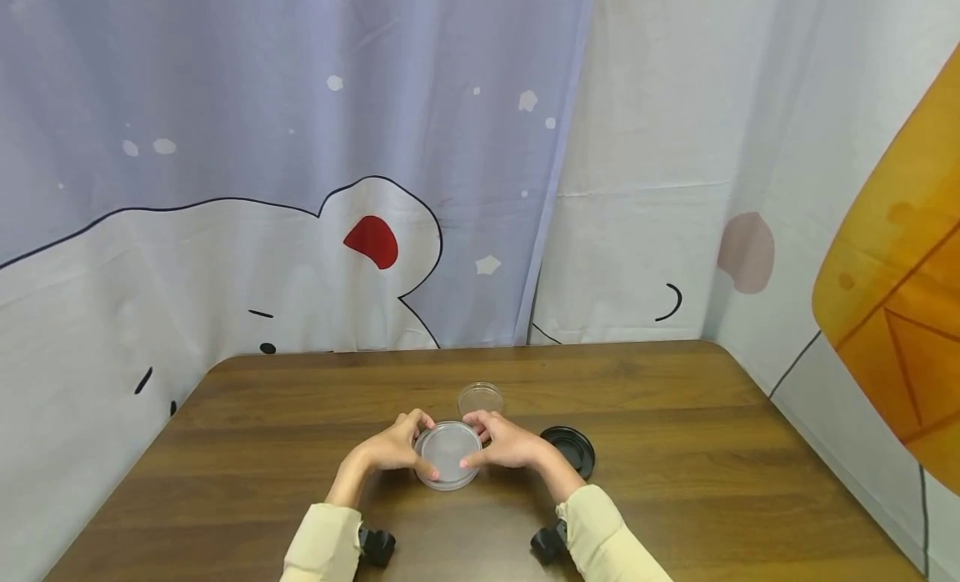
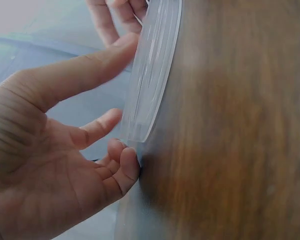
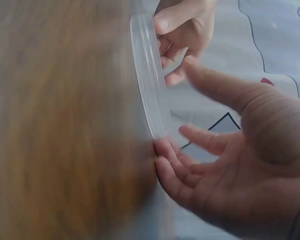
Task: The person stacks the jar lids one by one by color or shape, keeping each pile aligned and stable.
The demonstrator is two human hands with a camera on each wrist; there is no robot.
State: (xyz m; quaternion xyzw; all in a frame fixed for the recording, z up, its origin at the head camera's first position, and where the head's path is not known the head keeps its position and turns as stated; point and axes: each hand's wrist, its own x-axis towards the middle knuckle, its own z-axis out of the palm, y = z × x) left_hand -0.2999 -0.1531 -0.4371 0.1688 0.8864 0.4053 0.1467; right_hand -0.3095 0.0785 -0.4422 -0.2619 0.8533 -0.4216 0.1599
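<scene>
A clear round petri dish (image 1: 448, 451) lies flat between my hands in the head view, with doubled rims along its edge. My left hand (image 1: 395, 445) holds its left side, thumb at the near rim and fingers around the far part. From the other side my right hand (image 1: 507, 441) holds it, thumb over the near right rim. In the left wrist view the dish (image 2: 152, 70) is seen edge-on, close to the tabletop, with the left thumb against it. The right wrist view shows curled fingers under the lower end of the dish (image 3: 149, 75); whether it touches the table I cannot tell.
Just behind the hands sits a smaller clear round dish (image 1: 481, 396). A black round lid-like disc (image 1: 573, 449) lies beside the right wrist, partly covered by it. The brown wooden table (image 1: 300, 407) ends at a printed curtain (image 1: 480, 190) at the back.
</scene>
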